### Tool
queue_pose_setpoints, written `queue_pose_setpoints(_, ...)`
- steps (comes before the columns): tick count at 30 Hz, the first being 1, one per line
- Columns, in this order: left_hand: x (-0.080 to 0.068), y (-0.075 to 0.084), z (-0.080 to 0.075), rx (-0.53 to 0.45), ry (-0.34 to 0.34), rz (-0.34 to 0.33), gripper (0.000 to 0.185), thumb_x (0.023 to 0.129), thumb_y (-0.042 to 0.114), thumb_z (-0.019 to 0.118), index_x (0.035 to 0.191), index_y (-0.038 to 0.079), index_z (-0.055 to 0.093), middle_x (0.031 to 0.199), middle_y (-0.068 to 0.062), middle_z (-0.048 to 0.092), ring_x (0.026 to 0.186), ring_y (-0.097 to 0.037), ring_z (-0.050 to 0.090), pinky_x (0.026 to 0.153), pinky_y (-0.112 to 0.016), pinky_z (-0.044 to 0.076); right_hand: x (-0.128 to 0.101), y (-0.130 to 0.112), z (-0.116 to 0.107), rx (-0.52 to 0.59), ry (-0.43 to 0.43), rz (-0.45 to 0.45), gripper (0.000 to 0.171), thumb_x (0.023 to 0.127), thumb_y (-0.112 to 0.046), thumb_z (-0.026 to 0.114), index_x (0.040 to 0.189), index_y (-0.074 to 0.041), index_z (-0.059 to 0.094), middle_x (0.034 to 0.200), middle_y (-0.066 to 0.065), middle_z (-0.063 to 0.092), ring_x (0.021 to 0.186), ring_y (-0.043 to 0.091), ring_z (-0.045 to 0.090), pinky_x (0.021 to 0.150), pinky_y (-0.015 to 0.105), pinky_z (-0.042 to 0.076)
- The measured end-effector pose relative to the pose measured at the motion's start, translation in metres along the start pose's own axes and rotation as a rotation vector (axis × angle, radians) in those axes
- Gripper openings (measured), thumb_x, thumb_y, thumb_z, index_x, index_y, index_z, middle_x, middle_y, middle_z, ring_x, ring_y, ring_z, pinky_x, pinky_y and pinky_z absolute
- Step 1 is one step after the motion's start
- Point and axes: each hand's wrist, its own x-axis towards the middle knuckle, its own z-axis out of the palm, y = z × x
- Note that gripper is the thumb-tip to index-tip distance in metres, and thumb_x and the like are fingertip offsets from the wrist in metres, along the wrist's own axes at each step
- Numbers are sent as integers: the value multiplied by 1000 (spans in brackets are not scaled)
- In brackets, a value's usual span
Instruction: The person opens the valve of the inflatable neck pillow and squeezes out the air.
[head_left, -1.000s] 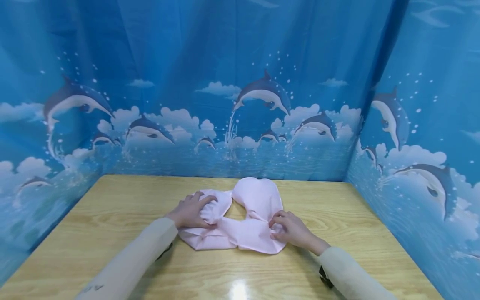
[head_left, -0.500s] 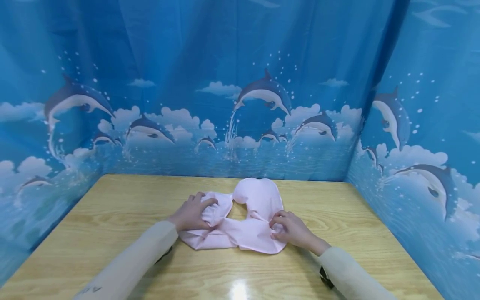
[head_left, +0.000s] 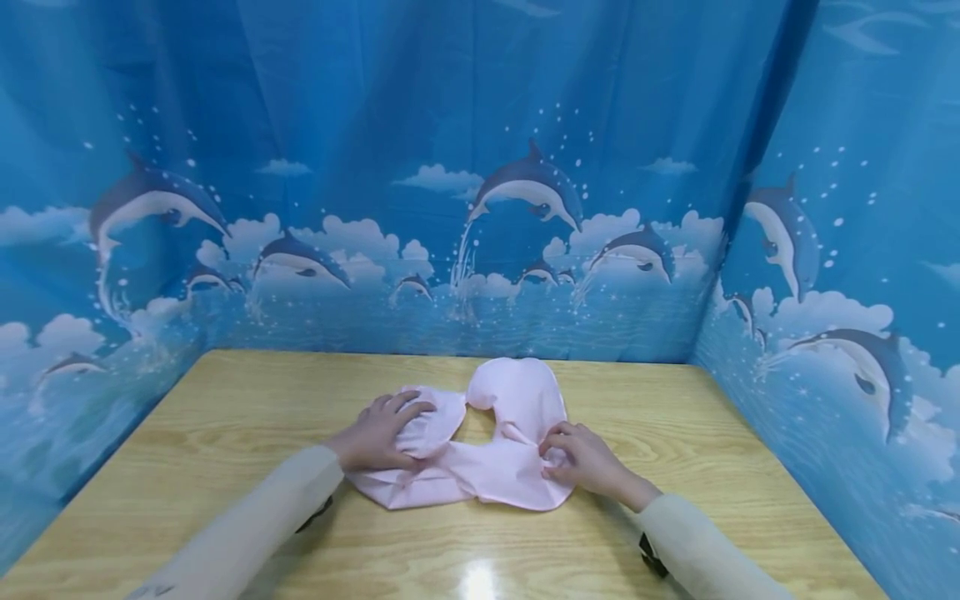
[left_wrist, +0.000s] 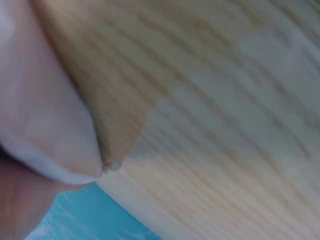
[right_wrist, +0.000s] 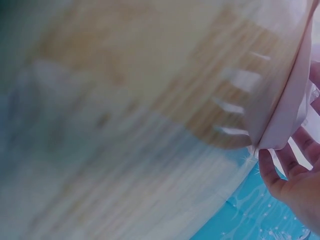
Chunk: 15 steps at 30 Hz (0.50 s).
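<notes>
A soft pink cloth piece with rounded lobes and a central opening lies on the wooden table, its lower part creased and folded. My left hand holds the cloth's left lobe, fingers curved over the top and thumb along the near side. In the left wrist view, only a strip of the pink cloth and part of the hand show at the left edge. On the right, my right hand pinches the cloth's edge with its fingers and thumb. The right wrist view catches its fingers against the cloth's hanging edge.
The light wooden table runs back to a blue curtain printed with dolphins and clouds. Another curtain side stands along the right. A bright light reflection shines on the near tabletop.
My left hand has shifted slightly left and toward me, its fingers lying a little flatter on the lobe. The cloth's lower left fold moved with it. My right hand stays in place.
</notes>
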Motion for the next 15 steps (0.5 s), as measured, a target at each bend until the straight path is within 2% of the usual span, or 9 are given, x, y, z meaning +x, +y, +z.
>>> queue_pose_setpoints(3, -4, -1, -6, -29, -74, -7, 94, 61, 73, 63, 139, 31, 32, 149, -10, 23, 133, -44, 19, 101, -66, 21, 0, 1, 0, 2, -5, 3, 15, 76, -31, 72, 86, -23, 65, 98, -4, 57, 88, 15, 50, 75, 32, 42)
queue_pose_setpoints(6, -7, -3, -13, -35, -125, 32, 104, 56, 77, 62, 142, 30, 27, 150, -12, 19, 136, -42, 15, 102, -65, 18, 0, 1, 0, 1, -7, 3, 15, 76, -31, 72, 86, -23, 65, 98, -5, 57, 88, 15, 50, 75, 33, 42)
queue_pose_setpoints(11, -14, -3, -26, -38, -208, 99, 112, 56, 69, 71, 145, 23, 21, 151, -17, 13, 136, -45, 12, 105, -65, 13, 1, 0, 0, 9, -10, 8, 15, 77, -33, 71, 86, -23, 65, 98, -5, 57, 88, 15, 49, 75, 32, 42)
queue_pose_setpoints(15, -20, 4, -37, -24, -297, 95, 120, 54, 61, 77, 146, 18, 14, 152, -20, 5, 135, -50, 9, 105, -66, 12, 1, 0, 0, 18, -17, 17, 14, 78, -34, 70, 86, -24, 65, 97, -6, 57, 88, 14, 49, 75, 33, 42)
